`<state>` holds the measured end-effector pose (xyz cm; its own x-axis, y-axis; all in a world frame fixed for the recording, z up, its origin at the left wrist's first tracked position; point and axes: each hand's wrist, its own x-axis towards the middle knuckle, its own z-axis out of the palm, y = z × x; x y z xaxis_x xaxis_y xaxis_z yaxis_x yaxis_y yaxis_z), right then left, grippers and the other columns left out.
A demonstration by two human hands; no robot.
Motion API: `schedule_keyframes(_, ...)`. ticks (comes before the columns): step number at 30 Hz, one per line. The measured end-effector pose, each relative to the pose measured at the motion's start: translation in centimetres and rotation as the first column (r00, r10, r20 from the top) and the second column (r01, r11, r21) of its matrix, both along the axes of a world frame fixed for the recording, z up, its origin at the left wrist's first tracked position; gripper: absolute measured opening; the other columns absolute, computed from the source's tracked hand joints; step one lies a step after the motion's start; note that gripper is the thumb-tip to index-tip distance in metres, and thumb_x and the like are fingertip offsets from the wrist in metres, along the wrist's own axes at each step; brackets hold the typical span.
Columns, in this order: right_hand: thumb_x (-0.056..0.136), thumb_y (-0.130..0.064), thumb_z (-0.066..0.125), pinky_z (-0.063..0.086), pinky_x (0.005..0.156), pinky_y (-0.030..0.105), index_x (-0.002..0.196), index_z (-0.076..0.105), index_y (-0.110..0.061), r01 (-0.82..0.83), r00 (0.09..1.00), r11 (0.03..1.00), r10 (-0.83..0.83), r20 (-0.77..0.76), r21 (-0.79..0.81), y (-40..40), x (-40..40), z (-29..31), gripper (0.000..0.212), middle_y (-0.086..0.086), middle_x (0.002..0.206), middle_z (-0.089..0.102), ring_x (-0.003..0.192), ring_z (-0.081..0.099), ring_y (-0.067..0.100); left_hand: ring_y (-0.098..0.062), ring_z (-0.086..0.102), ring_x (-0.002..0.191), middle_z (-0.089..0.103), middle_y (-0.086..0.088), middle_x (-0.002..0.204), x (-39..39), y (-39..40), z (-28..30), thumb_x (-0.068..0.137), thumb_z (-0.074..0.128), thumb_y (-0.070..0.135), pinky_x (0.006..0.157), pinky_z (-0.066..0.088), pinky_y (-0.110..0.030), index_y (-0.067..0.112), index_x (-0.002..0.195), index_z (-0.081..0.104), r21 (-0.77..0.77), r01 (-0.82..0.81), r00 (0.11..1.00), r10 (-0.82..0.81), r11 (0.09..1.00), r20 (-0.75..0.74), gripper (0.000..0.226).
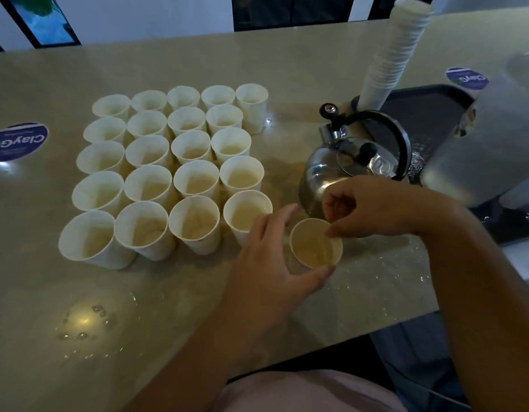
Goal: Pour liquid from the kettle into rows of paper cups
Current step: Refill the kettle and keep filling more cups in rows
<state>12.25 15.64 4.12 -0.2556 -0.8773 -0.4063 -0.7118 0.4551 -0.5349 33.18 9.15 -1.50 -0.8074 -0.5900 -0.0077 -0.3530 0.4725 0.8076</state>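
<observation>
Left hand: your left hand [266, 257] curls round the near and left side of one paper cup [316, 243], thumb on its near rim.
Right hand: your right hand [367, 203] pinches the far right rim of the same cup.
Cup: it stands on the counter [168, 307], just right of the near row, with pale liquid inside.
Rows: the cup rows [174, 171] stand to the left, all upright.
Kettle: the steel kettle [346, 162] sits just beyond your hands, nobody holding it.
Stack: a tall cup stack [394, 52] leans at far right.
</observation>
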Motion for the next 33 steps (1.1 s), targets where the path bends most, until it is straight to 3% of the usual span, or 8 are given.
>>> schedule_keyframes(4, 0.086, -0.02, 0.078, 0.054, 0.067, 0.024, 0.086, 0.071, -0.023, 0.068, 0.996, 0.997, -0.065, 0.061, -0.04, 0.2, -0.2, -0.3, 0.008, -0.009, 0.073, 0.073, 0.066, 0.07, 0.005, -0.007, 0.044, 0.129, 0.046, 0.017, 0.142, -1.4, 0.8, -1.8, 0.072, 0.078, 0.058, 0.106, 0.044, -0.041, 0.039, 0.147, 0.033, 0.023, 0.023, 0.999, -0.024, 0.999, 0.04, 0.089)
schedule_keyframes(9, 0.085, -0.023, 0.08, 0.052, 0.072, 0.021, 0.087, 0.075, -0.025, 0.12, 0.991, 0.984, -0.11, 0.077, -0.133, 0.0, 0.0, -0.9, 0.006, -0.01, 0.079, 0.075, 0.074, 0.07, 0.002, -0.003, 0.053, 0.116, 0.054, 0.022, 0.128, -2.3, 1.1, -2.9, 0.067, 0.083, 0.051, 0.098, 0.05, -0.043, 0.04, 0.136, 0.041, 0.098, -0.065, 0.991, 0.076, 0.993, -0.11, 0.081)
schedule_keyframes(14, 0.086, -0.025, 0.077, 0.05, 0.069, 0.019, 0.091, 0.076, -0.028, 0.155, 0.98, 0.973, -0.129, 0.154, -0.17, -0.2, 0.5, -1.5, 0.006, -0.02, 0.083, 0.073, 0.077, 0.068, -0.003, 0.0, 0.058, 0.102, 0.053, 0.023, 0.118, -1.8, 1.2, -2.6, 0.071, 0.082, 0.052, 0.078, 0.06, -0.031, 0.047, 0.128, 0.042, 0.229, -0.102, 0.972, 0.147, 0.968, -0.185, 0.07)
schedule_keyframes(20, 0.087, -0.026, 0.075, 0.049, 0.064, 0.008, 0.091, 0.074, -0.031, 0.089, 0.993, 0.972, -0.07, 0.091, -0.217, -0.8, 0.3, -1.5, 0.006, -0.02, 0.086, 0.072, 0.082, 0.066, -0.005, 0.007, 0.058, 0.099, 0.049, 0.033, 0.113, -1.9, 1.4, -2.1, 0.077, 0.083, 0.041, 0.07, 0.054, -0.013, 0.066, 0.118, 0.029, 0.281, -0.057, 0.967, 0.123, 0.958, -0.224, 0.072)
schedule_keyframes(25, 0.089, -0.026, 0.073, 0.049, 0.066, 0.006, 0.091, 0.072, -0.031, 0.052, 0.994, 0.971, -0.028, 0.106, -0.233, -1.0, 0.0, -1.3, 0.005, -0.017, 0.088, 0.072, 0.081, 0.067, -0.002, 0.003, 0.06, 0.1, 0.051, 0.031, 0.114, -1.9, 1.5, -2.0, 0.077, 0.083, 0.036, 0.069, 0.052, -0.012, 0.055, 0.13, 0.031, 0.269, -0.049, 0.958, 0.122, 0.962, -0.261, 0.077)
schedule_keyframes(33, 0.093, -0.025, 0.068, 0.048, 0.066, 0.008, 0.094, 0.07, -0.03, -0.021, 0.994, 0.982, 0.04, 0.1, -0.186, -1.1, -0.2, -0.9, 0.005, -0.02, 0.09, 0.069, 0.081, 0.065, -0.003, 0.001, 0.061, 0.101, 0.055, 0.026, 0.117, -1.9, 1.5, -2.2, 0.077, 0.084, 0.037, 0.072, 0.054, -0.014, 0.06, 0.128, 0.03, 0.241, -0.05, 0.954, 0.118, 0.969, -0.275, 0.078)
